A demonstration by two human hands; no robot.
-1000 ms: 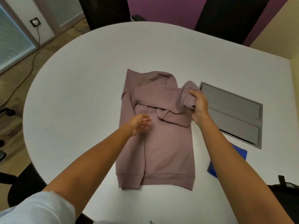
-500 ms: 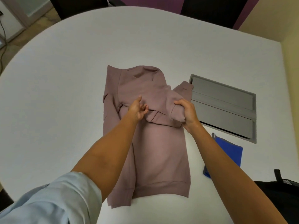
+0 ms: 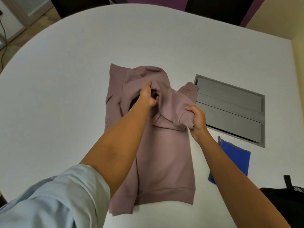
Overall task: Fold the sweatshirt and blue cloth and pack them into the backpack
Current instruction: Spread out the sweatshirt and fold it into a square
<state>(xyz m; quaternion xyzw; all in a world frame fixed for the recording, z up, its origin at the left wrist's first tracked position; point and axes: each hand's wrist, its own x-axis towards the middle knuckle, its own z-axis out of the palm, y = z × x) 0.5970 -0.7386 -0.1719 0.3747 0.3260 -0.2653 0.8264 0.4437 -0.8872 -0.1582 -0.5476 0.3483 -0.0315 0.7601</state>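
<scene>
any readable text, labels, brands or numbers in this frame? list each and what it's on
None readable.
sweatshirt: plain mauve fabric, no print or tag showing.
blue cloth: plain; a small grey tab at its far corner shows no legible marks.
backpack: a pale patch near the strap, too small and blurred to read.
grey panel set in the table: no markings.

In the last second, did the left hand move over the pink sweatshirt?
Yes. The left hand went from open above the mauve-pink cotton sweatshirt, farther from the grey rectangular table hatch, up toward the collar, where it now grips a fold.
</scene>
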